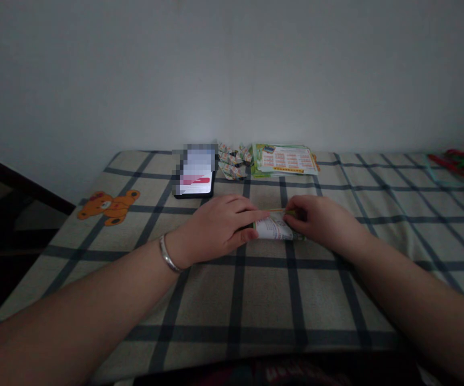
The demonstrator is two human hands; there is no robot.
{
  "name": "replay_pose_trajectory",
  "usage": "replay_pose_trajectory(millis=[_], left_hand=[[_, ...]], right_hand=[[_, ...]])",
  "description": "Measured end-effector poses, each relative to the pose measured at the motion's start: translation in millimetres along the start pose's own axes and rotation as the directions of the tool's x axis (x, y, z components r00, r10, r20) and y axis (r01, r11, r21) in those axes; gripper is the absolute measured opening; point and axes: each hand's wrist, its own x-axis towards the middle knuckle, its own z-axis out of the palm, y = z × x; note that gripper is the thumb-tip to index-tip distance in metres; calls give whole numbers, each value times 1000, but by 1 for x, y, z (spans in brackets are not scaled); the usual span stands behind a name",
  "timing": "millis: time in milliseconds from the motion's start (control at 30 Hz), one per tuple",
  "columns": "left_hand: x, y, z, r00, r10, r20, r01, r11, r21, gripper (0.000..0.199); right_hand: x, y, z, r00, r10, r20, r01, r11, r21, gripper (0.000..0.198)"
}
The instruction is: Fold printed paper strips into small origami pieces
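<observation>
A folded printed paper (274, 225), white with green edges, lies on the checked tablecloth in front of me. My left hand (227, 220), with a silver bangle at the wrist, holds its left end, fingers along the top and thumb at the near side. At the upper right of the paper, my right hand (308, 217) pinches the edge between thumb and bent fingers. Part of the sheet is hidden under both hands.
Beyond my hands lie a phone (194, 171) with a lit screen, several small folded paper pieces (232, 161) and a stack of printed sheets (284, 159). An orange bear cutout (109, 207) is at left, red and green material (463, 166) at far right. A wall (232, 69) backs the table.
</observation>
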Motion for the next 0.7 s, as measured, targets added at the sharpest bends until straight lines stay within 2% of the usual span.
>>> replay_pose_trajectory(millis=[333, 700], left_hand=[[-1, -3, 3, 1000, 18, 15, -19, 998, 61, 42], [0, 2, 2, 998, -3, 69, -6, 992, 125, 46]], right_hand=[[1, 2, 2, 999, 38, -40, -38, 999, -18, 16], [7, 4, 3, 998, 63, -24, -64, 998, -17, 20]])
